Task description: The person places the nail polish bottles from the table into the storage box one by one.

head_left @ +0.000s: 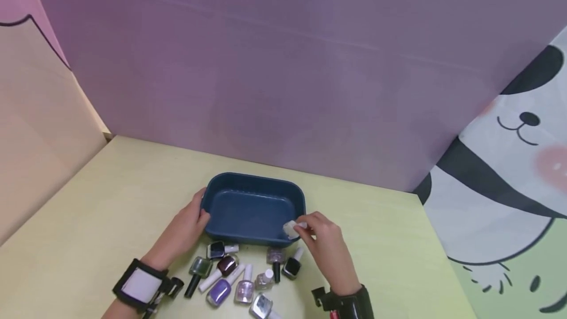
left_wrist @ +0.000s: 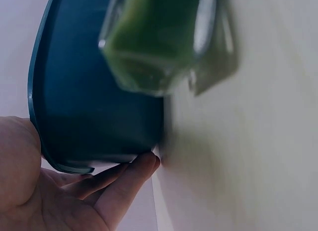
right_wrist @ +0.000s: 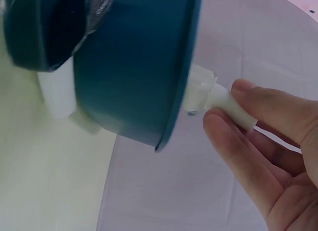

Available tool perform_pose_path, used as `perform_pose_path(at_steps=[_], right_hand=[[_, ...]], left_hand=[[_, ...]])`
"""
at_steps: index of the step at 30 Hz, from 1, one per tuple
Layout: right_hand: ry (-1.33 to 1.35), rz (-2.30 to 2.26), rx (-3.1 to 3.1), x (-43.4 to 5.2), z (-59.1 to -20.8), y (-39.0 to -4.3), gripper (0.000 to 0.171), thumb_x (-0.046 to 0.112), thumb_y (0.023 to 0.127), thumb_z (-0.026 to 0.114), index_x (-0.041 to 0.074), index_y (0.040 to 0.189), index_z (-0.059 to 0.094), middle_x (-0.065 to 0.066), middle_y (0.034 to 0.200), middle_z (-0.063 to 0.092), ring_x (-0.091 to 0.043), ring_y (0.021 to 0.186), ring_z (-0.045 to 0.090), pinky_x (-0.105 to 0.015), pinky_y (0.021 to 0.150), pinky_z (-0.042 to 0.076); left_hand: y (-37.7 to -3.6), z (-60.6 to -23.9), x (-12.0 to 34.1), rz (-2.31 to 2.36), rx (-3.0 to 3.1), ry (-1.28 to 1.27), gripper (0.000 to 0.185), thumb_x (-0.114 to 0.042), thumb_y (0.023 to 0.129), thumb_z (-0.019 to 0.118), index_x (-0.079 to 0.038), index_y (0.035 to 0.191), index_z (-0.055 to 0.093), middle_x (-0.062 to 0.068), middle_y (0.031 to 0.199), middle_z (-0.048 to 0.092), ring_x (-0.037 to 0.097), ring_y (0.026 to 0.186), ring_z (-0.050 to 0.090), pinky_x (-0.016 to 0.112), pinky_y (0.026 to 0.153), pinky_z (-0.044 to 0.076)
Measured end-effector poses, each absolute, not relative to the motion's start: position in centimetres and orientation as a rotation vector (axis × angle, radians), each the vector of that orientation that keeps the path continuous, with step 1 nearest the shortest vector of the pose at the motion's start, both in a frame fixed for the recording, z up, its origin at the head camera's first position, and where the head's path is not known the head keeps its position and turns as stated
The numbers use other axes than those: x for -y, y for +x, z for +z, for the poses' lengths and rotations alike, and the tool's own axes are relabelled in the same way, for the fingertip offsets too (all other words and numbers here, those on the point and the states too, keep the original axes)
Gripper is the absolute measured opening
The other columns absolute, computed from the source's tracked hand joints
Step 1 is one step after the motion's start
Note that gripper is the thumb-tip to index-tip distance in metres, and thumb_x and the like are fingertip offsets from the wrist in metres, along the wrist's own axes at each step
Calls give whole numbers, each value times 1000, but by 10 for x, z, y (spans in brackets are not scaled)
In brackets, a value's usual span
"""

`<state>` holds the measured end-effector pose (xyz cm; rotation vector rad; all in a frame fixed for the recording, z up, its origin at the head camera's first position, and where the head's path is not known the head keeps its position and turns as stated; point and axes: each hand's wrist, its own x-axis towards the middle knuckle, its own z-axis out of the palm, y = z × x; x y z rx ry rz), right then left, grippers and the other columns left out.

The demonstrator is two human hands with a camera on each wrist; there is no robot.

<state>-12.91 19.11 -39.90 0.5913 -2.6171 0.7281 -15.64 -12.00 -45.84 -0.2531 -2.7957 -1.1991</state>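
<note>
A dark blue rectangular basin [head_left: 254, 234] stands on the table with its inside bare. My left hand [head_left: 189, 224] holds its left end, thumb at the rim and fingers along the outer wall [left_wrist: 99, 131]. Between thumb and fingertips, my right hand [head_left: 325, 245] pinches the white cap [right_wrist: 231, 108] of a clear, whitish nail polish bottle [head_left: 290, 229]. That bottle is tilted over the basin's front right corner, its glass end partly hidden by the rim in the right wrist view. A green nail polish bottle [left_wrist: 154, 47] looms close in the left wrist view.
Several nail polish bottles lie in front of the basin, among them a purple one [head_left: 219, 293], a dark red one [head_left: 228, 265], a pink glitter one [head_left: 244, 291] and a silver one [head_left: 261, 305]. A purple cloth wall [head_left: 283, 87] rises behind the table [head_left: 376, 240].
</note>
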Motion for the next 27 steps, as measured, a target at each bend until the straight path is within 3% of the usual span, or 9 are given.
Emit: perform_pose_path(at_steps=[14, 27], right_hand=[[551, 695, 2654, -190, -417, -137, 7, 8, 82, 78, 6, 88, 74, 0, 82, 64, -6, 69, 61, -18, 61, 52], [506, 666, 2667, -190, -429, -143, 10, 13, 83, 79, 4, 86, 76, 0, 80, 59, -3, 64, 51, -17, 54, 45]], left_hand=[[-154, -457, 119, -1241, 2822, -212, 63, -8, 98, 47, 6, 153, 21, 4, 74, 48, 15, 63, 46, 30, 57, 39], [-155, -457, 118, -1233, 2818, -205, 62, -10, 99, 48, 5, 153, 22, 5, 79, 51, 15, 66, 48, 30, 59, 41]])
